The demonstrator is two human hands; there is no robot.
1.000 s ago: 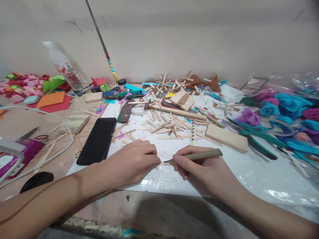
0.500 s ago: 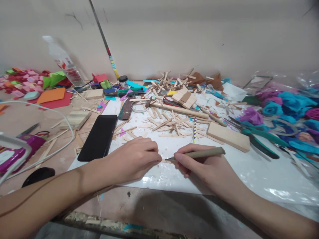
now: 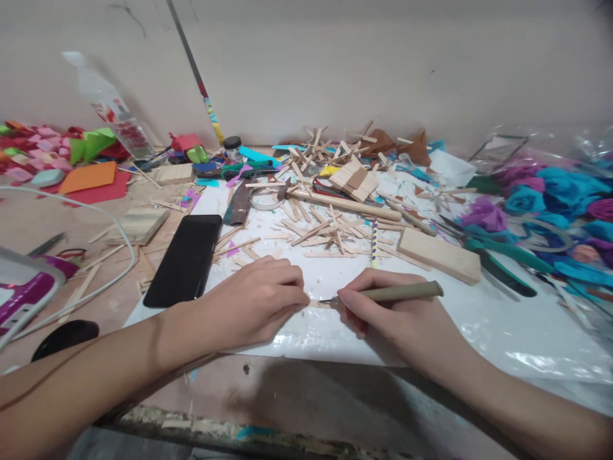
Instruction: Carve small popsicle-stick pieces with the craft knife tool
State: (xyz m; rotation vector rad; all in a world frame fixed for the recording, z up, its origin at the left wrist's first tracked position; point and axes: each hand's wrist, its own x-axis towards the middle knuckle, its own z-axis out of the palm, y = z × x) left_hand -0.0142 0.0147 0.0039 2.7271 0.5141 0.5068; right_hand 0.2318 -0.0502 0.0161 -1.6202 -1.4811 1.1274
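Note:
My right hand point(image 3: 383, 303) is closed around a grey-green craft knife point(image 3: 405, 292), its blade pointing left and touching a thin wooden stick point(image 3: 320, 304) on the white sheet point(image 3: 306, 342). My left hand point(image 3: 268, 300) presses the left end of that stick with its fingers together; part of the stick is hidden under the fingertips. Just left of my left hand lies a black phone point(image 3: 184, 259). Beyond the hands is a loose heap of flat wooden sticks point(image 3: 332, 233).
A hammer point(image 3: 345, 203) lies behind the sticks. To the right are a wooden block point(image 3: 438, 254), green-handled pliers point(image 3: 502, 271) and blue paper flowers point(image 3: 565, 191). At the left stand a bottle point(image 3: 112, 112) and a purple-white device point(image 3: 29, 287) with a cable.
The knife tip has shifted slightly right along the stick, with my right hand. My left hand stays on the stick. The whole view has moved a little.

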